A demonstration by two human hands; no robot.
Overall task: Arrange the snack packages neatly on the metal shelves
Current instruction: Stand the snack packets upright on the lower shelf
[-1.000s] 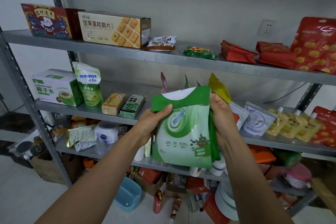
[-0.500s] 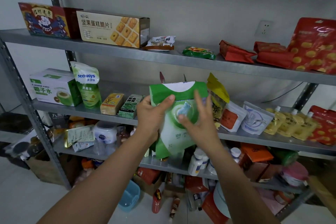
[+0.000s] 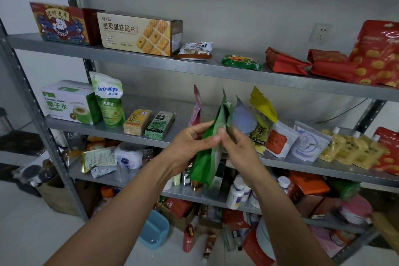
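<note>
Both hands, left hand (image 3: 190, 147) and right hand (image 3: 239, 147), pinch the green pouch (image 3: 208, 157) edge-on before the middle shelf (image 3: 103, 129); next, I reckon, slot it upright beside the yellow bag (image 3: 262, 114).

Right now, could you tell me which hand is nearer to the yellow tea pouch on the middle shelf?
Right. The right hand sits just left of and below the yellow tea pouch; the left hand lies farther left, beyond the green pouch both hold.

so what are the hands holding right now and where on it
Both hands grip the green pouch, now turned edge-on: the left hand pinches its left side near the upper part, the right hand its right edge at about the same height.
</note>
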